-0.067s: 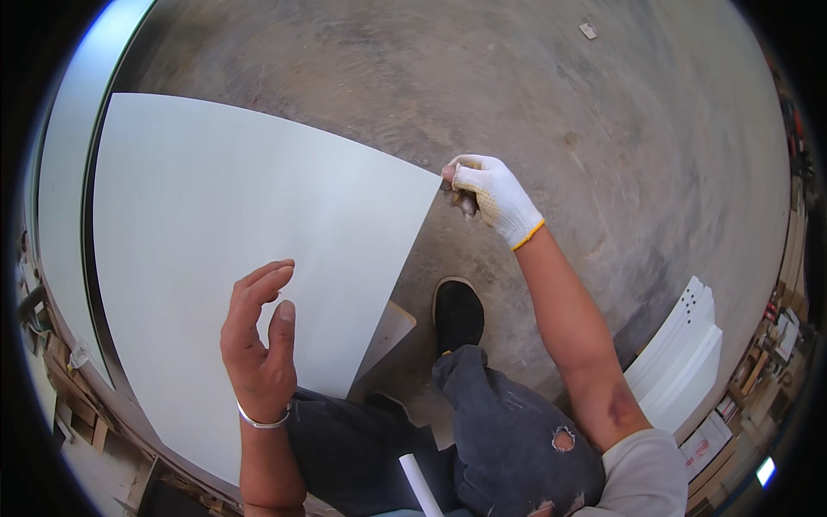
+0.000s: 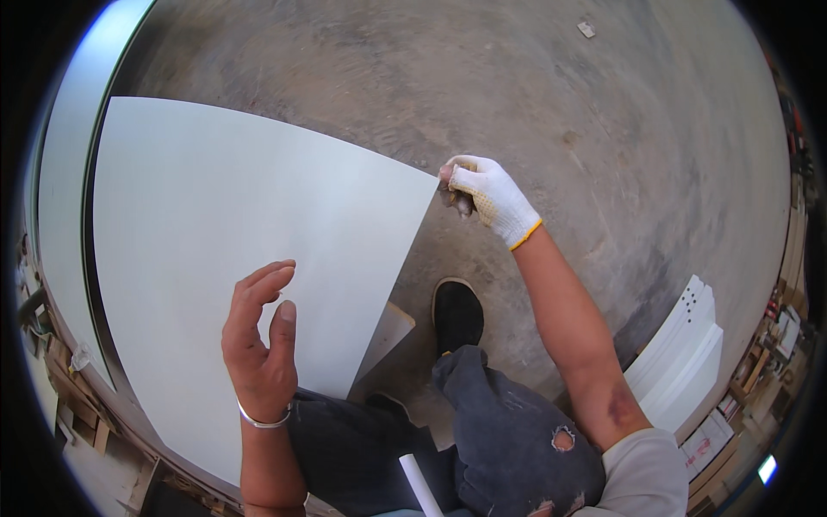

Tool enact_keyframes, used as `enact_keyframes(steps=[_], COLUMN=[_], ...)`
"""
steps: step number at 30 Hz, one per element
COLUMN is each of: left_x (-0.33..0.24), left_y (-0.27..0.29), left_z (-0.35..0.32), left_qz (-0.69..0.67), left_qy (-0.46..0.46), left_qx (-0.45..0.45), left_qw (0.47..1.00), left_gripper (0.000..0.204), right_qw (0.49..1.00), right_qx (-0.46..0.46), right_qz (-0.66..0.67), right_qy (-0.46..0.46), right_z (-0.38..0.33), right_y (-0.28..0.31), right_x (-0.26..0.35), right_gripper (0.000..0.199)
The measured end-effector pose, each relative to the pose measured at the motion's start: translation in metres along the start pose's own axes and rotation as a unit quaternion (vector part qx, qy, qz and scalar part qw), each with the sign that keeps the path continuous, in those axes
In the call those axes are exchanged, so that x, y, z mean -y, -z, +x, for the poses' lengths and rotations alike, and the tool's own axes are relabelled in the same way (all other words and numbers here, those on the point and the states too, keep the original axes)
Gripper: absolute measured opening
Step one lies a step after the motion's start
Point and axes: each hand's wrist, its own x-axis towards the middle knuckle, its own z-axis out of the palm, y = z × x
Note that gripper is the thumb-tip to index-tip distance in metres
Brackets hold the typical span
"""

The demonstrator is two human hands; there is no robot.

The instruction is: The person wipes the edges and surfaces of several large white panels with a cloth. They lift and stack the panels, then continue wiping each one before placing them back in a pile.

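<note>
Change noted, left to right: the panel (image 2: 258,189) sits a trace nearer at its far left corner than a moment ago; my left hand (image 2: 261,345) is practically unmoved; the panel's right corner and my right hand (image 2: 493,196) have both slipped slightly left. I judge this a small adjustment of the panel, worked from that corner.

Materials, left to right. At far left, a long pale strip (image 2: 67,172) runs alongside the panel, smooth and shiny, a dark gap between them. The panel lies in front of me and to the left: flat, off-white, satin, straight-edged, free of visible marks. My left hand is bare, fingers loosely curved, thumb well apart, gripping nothing; whether it touches the surface below I cannot tell. A metal bangle (image 2: 264,420) circles the wrist. A pale block (image 2: 388,334) shows past the panel's near right edge. My shoe (image 2: 457,314) is black, matte and round-toed, on grey, stained concrete (image 2: 534,103).

My right hand wears a white knit glove, yellow-hemmed, with a dotted palm and a bare thumb tip. Its fingers are curled at the panel's right corner; whether they pinch it, I cannot tell. At near right, white boards (image 2: 676,370) lie stacked, one end showing dark holes.
</note>
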Motion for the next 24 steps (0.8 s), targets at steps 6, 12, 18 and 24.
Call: enact_keyframes(steps=[6,12,18,24], left_x=[-0.002,-0.002,-0.002,-0.002], left_y=[-0.007,-0.01,-0.009,-0.006], left_z=[0.004,0.004,0.003,-0.001], left_qz=[-0.01,-0.012,-0.011,-0.011], left_qy=[0.003,0.011,0.015,0.011], left_qx=[0.003,-0.001,-0.007,-0.012], left_qw=[1.0,1.0,1.0,1.0], left_gripper=[0.033,0.032,0.032,0.032], right_qw=[1.0,0.998,0.996,0.995], right_qx=[0.008,0.018,0.007,-0.053], right_qz=[0.011,0.037,0.052,-0.051], right_qy=[-0.001,0.041,0.074,0.071], right_z=[0.003,-0.002,-0.002,0.005], right_y=[0.0,-0.002,-0.001,-0.008], right_x=[-0.014,-0.025,-0.017,-0.014], right_gripper=[0.022,0.022,0.018,0.024])
